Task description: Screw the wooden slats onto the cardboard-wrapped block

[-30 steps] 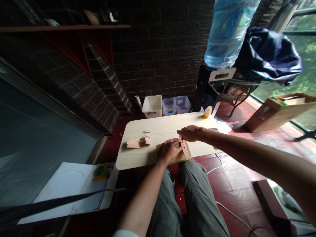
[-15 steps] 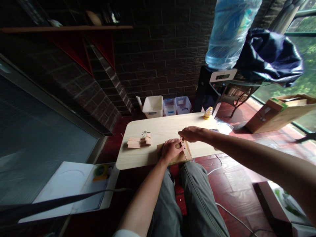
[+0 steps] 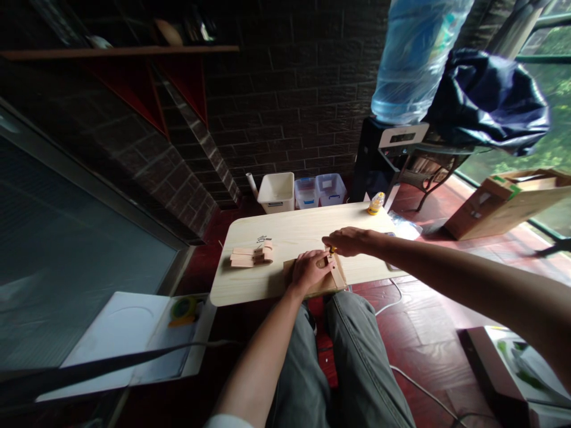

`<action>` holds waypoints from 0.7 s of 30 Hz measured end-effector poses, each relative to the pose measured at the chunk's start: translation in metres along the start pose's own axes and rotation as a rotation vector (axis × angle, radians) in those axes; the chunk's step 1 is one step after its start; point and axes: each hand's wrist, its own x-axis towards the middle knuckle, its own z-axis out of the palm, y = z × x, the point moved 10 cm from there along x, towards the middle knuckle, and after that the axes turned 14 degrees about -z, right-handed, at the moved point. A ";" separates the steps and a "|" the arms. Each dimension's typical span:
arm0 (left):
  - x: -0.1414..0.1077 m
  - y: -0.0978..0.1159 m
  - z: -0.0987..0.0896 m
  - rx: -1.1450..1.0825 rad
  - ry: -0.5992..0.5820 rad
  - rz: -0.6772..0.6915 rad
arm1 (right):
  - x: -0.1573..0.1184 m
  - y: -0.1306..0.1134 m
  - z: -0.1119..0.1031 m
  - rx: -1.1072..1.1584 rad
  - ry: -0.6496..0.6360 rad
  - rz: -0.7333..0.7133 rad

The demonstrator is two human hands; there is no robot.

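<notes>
My left hand (image 3: 308,268) presses on a wooden piece (image 3: 338,274) at the front edge of the pale table (image 3: 241,287), its fingers wrapped over the wood. Just right of it, my right hand (image 3: 348,241) is closed around a small tool with a yellow and dark part (image 3: 332,250), held over the wooden strip. Small dark holes show in the strip. Several light wooden pieces (image 3: 252,255) lie together on the left of the table, with a few small dark screws (image 3: 263,239) behind them.
A yellow-capped clear bottle (image 3: 376,203) stands at the table's back right. Behind the table are a cream bin (image 3: 276,193) and two clear bins (image 3: 331,190). A water dispenser (image 3: 402,137) stands at the back right, and a cardboard box (image 3: 504,205) on the floor at right.
My right hand has turned slightly, and more of the tool's yellow part shows. My left hand and the wooden piece have stayed in place.
</notes>
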 end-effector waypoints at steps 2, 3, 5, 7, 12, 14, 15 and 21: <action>0.000 -0.001 0.001 0.000 -0.002 0.000 | 0.000 0.002 0.002 -0.002 0.005 -0.008; 0.000 -0.001 0.001 -0.001 -0.004 0.000 | 0.000 0.003 0.003 -0.001 0.006 -0.010; 0.000 -0.001 0.002 -0.002 -0.007 -0.002 | 0.000 0.004 0.005 0.004 0.008 -0.011; 0.000 -0.001 0.002 -0.004 -0.010 -0.004 | 0.000 0.005 0.006 0.007 0.011 -0.006; 0.001 -0.001 0.001 -0.007 -0.013 -0.008 | 0.000 0.006 0.005 -0.002 0.004 0.014; 0.000 0.000 0.000 -0.009 -0.013 -0.003 | 0.001 0.006 0.002 -0.009 -0.001 0.013; 0.000 0.000 0.000 -0.010 -0.013 0.001 | 0.001 0.005 0.000 -0.013 0.001 0.010; 0.000 0.000 -0.001 -0.018 -0.007 0.011 | 0.000 0.003 -0.006 -0.052 0.032 -0.024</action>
